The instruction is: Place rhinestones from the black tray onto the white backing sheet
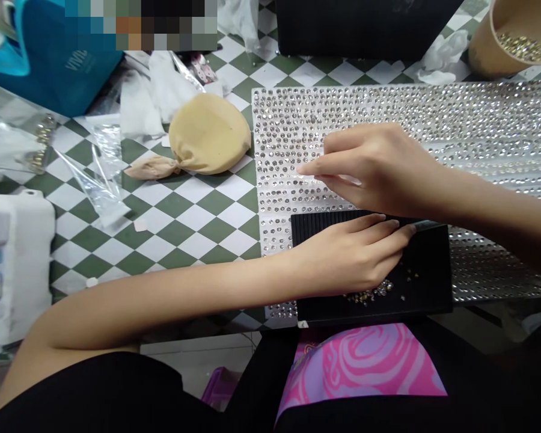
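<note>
My left hand (360, 255) reaches over a black tray (428, 294) with a ridged section, its fingers closed over a thin grey strip (426, 227) along the far side; the thumb is hidden. Small loose rhinestones (369, 293) lie in the tray below that palm. Above a white sheet set with rows of rhinestones (288, 126), my right hand (374, 168) is closed in a pinch, fingertips pointing left. Anything between those fingertips is too small to make out. The tray rests across the sheet's lower part.
A beige cloth-wrapped round pad (210, 135) lies left of the sheet. Clear plastic bags (103, 174), a blue bag (67, 66) and a white device (15, 264) are farther left. A cup of stones (489, 45) stands at back right, beside a black box (365, 27).
</note>
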